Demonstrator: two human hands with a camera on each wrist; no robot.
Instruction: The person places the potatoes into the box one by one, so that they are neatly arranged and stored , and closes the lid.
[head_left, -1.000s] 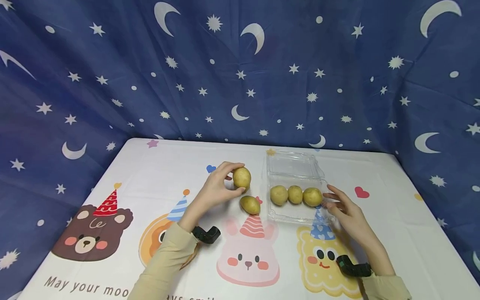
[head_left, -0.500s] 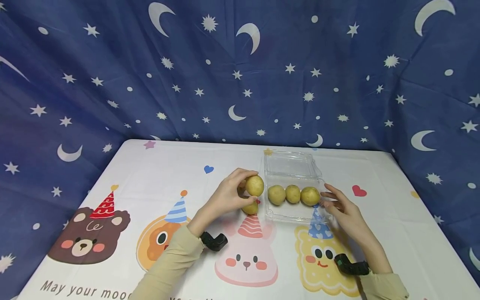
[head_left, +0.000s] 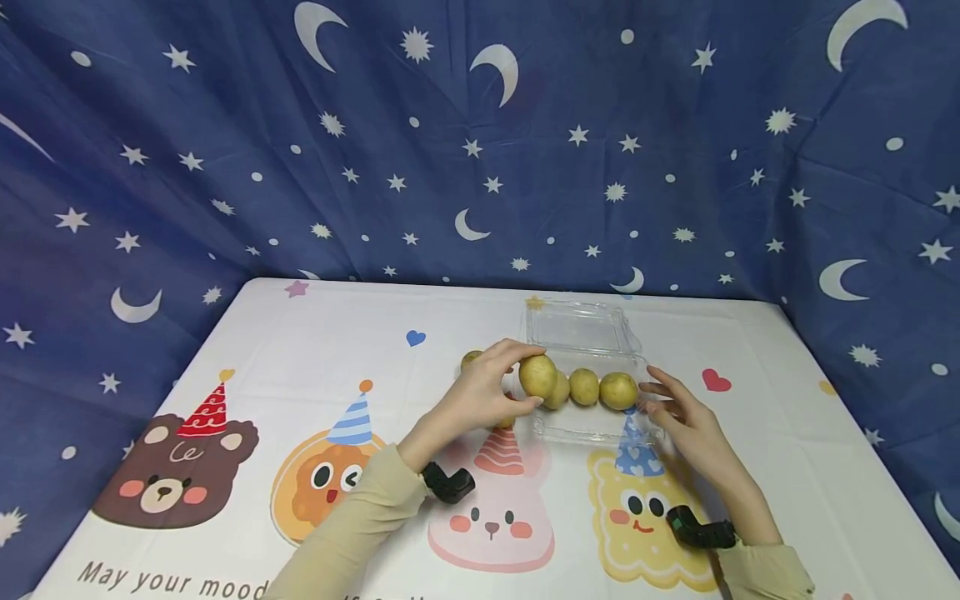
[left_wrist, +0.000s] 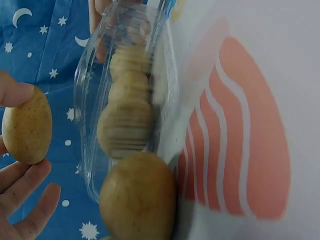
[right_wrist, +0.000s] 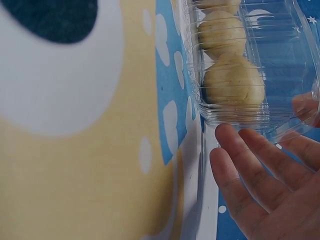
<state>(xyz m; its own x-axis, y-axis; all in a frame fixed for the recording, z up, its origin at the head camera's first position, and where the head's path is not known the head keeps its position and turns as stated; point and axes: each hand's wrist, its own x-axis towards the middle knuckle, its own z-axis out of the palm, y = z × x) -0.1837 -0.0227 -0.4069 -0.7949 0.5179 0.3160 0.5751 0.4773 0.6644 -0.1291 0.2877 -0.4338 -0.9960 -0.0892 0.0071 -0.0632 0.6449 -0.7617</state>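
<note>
My left hand [head_left: 480,392] pinches a small yellow potato [head_left: 537,376] between thumb and fingers, above the left side of a clear plastic clamshell box [head_left: 577,437]. In the left wrist view, the held potato [left_wrist: 27,126] is off the table. Three potatoes sit in a row in the box, including a middle one [head_left: 584,387] and a right one [head_left: 619,391]; the left one is partly behind the held potato. My right hand [head_left: 692,433] rests at the box's right end. In the right wrist view, its relaxed fingers [right_wrist: 257,167] lie against the clear wall.
The box's lid [head_left: 581,327] stands open toward the back. Beside the box, a loose potato [left_wrist: 137,197] lies on the white printed tablecloth [head_left: 352,333]. Another potato [head_left: 471,358] shows behind my left hand. A starry blue curtain [head_left: 375,125] hangs behind the table.
My left hand has carried its potato rightward from beside the box to above the box's left side. My right hand has stayed at the right end.
</note>
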